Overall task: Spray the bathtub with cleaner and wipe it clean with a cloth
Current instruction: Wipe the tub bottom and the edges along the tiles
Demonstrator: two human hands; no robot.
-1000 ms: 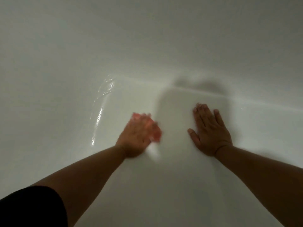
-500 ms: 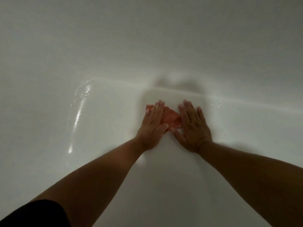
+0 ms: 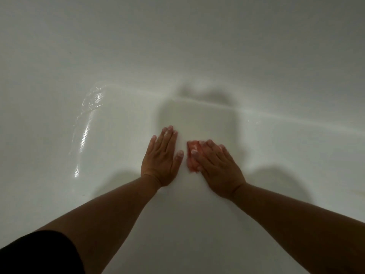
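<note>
Both my arms reach down into a white bathtub (image 3: 118, 194). My left hand (image 3: 161, 157) lies flat on the tub floor with straight fingers and nothing under it. My right hand (image 3: 217, 167) lies flat beside it and presses a small pink cloth (image 3: 192, 155) against the floor. The cloth pokes out from under the fingers and thumb on the hand's left side. The two hands are a small gap apart. No spray bottle is in view.
A wet glossy streak (image 3: 87, 133) runs down the tub's left curve. The far wall (image 3: 177, 46) rises behind a rounded crease. A few droplets (image 3: 254, 121) glint at the right. Shadows of my head and arms fall across the floor.
The pink cloth has passed from under my left hand to under my right hand. My left hand has slid left off it and now lies bare on the floor.
</note>
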